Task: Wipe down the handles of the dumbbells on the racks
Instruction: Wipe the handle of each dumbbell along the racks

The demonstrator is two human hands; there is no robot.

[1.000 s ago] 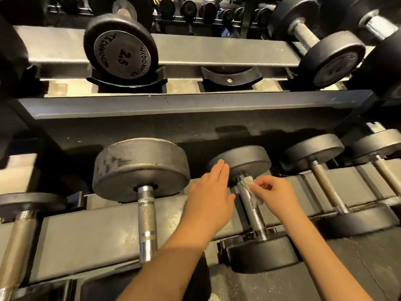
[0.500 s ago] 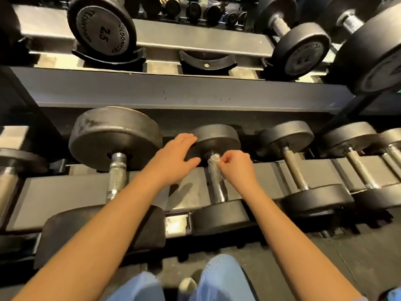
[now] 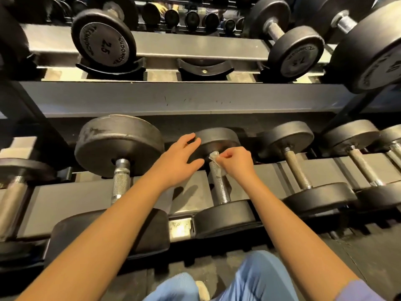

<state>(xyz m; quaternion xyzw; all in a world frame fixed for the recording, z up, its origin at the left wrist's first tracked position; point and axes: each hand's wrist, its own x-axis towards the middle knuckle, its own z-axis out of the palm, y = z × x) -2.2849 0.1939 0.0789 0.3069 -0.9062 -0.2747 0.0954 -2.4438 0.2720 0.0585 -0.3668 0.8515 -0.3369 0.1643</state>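
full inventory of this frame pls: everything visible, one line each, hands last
lower dumbbells: six, two cut off at the frame edges; worn grey-black heads, metal handles; lower shelf
upper dumbbells: at least three; black; upper shelf, one marked 25
cradle: one, empty; black; upper shelf, middle
rack: one; grey; across the frame
far dumbbells: several, too small to count; black; top edge
wipe: one; whitish; far end of the centre handle
floor: dark; below the rack
trousers: blue; bottom edge
shoe: one; pale; between the knees
left hand: one; fingers on the centre dumbbell's far head
right hand: one; pinches the wipe at the handle
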